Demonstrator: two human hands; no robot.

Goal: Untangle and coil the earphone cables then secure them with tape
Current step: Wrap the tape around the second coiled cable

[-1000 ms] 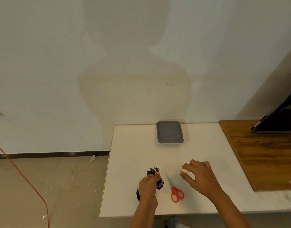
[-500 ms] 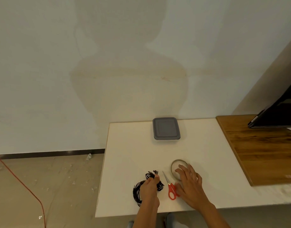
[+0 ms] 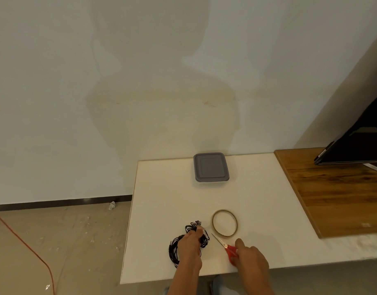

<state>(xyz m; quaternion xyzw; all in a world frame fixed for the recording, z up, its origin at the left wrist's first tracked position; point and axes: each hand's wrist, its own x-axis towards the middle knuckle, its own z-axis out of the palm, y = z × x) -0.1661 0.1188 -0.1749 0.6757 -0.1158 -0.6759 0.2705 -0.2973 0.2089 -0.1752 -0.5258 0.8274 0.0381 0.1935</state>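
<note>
A black bundle of earphone cables (image 3: 174, 248) lies near the front edge of the white table (image 3: 170, 188). My left hand (image 3: 190, 244) holds the bundle, fingers curled over its top. A thin roll of clear tape (image 3: 224, 222) lies flat just right of the cables. Red-handled scissors (image 3: 224, 244) lie below the tape, blades pointing up-left. My right hand (image 3: 250, 257) grips the red handles and covers most of them.
A grey lidded container (image 3: 211, 167) sits at the back of the table by the wall. A wooden board (image 3: 336, 199) adjoins the table on the right, with a dark screen (image 3: 358, 145) on it. A red cord (image 3: 23, 243) runs over the floor at left.
My right hand left the tape roll on the table and moved down to the scissor handles. My left hand kept its hold on the cables.
</note>
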